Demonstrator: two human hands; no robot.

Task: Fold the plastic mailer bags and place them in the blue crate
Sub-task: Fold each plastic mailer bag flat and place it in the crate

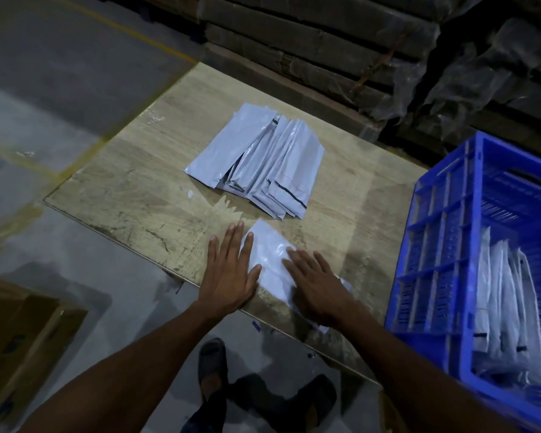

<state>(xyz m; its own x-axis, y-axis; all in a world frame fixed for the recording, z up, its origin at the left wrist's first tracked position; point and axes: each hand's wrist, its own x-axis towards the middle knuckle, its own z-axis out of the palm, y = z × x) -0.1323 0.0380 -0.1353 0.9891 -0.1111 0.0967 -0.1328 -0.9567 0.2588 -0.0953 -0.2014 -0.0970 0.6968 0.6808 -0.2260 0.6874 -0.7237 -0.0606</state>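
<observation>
A white plastic mailer bag (270,260) lies near the front edge of the wooden board (138,189). My left hand (231,270) lies flat with straight fingers, its fingertips on the bag's left side. My right hand (316,285) presses flat on the bag's right part, covering it. A fanned pile of several flat mailer bags (260,160) sits further back on the board. The blue crate (444,245) stands at the right, with several folded bags (506,307) upright inside.
Stacked cardboard wrapped in plastic film (341,48) rises behind the board. A cardboard box (22,348) sits on the floor at the lower left. My feet in sandals (213,367) are below the board's front edge.
</observation>
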